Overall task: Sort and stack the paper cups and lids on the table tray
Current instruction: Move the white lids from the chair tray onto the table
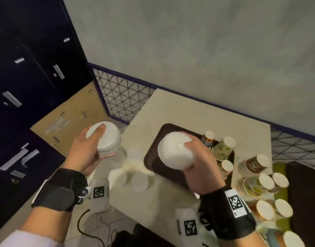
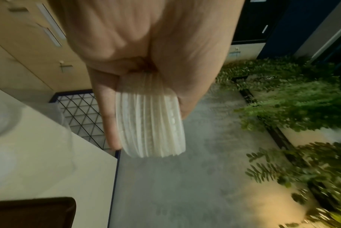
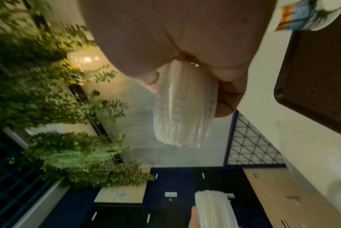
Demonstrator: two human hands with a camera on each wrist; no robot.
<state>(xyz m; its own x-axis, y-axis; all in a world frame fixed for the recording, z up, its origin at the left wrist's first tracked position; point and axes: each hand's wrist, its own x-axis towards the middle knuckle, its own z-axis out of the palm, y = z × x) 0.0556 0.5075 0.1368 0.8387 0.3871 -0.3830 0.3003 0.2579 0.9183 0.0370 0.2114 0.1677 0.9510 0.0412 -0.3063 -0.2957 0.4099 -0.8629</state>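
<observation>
My left hand grips a stack of white lids off the table's left edge; the left wrist view shows thumb and fingers clamped on that stack's ribbed side. My right hand holds a second stack of white lids above the dark brown tray, seen edge-on as the lid stack in the right wrist view. Patterned paper cups stand upside down along the tray's right side. More blurred white lids lie on the table between my hands.
Stacks of upturned patterned cups crowd the table's right end beside a green cloth. Dark lockers and a mesh fence stand to the left and behind. A plant wall shows in the wrist views.
</observation>
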